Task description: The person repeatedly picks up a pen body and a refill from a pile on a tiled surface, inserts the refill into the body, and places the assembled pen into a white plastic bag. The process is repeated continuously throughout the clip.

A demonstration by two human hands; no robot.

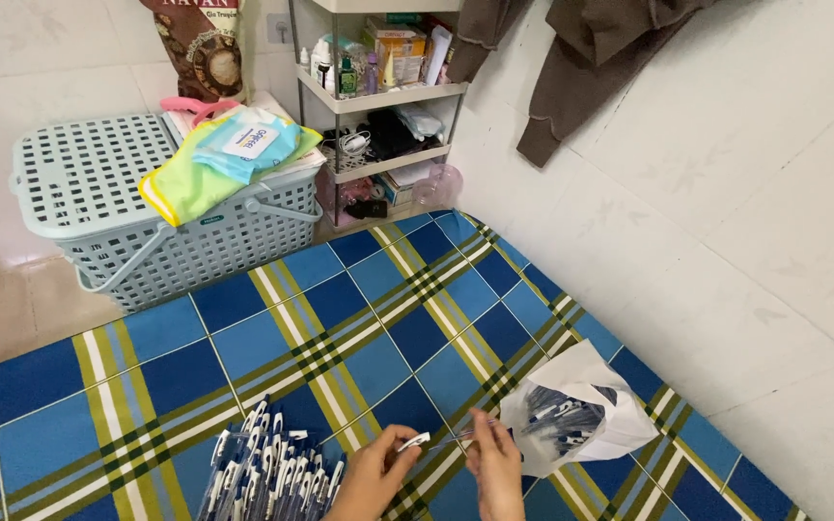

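While the plaid blue mat (340, 328) filled the near ground, both hands worked low at the near edge of the view. The left hand (371, 478) pinched a small white pen piece (414, 442) between thumb and fingertips, its tip pointing right. The right hand (497, 465), just beside it, held its fingers pressed together around a thin clear pen part (456, 438) that reached left toward the white piece; whether the two parts touched could not be told. To the near left of the left hand lay a dense heap of blue and white pens (267, 463), fanned out on the mat. Just right of the right hand sat an open white plastic bag (586, 405) with more dark pen parts inside. At the far left stood a pale grey lattice basket (108, 207) with a lid, bearing a yellow-green cloth (190, 183) and a blue packet (243, 145). Behind it, further right, a white shelf rack (378, 96) held bottles and boxes, and brown garments (581, 58) hung on the tiled wall at the far right.
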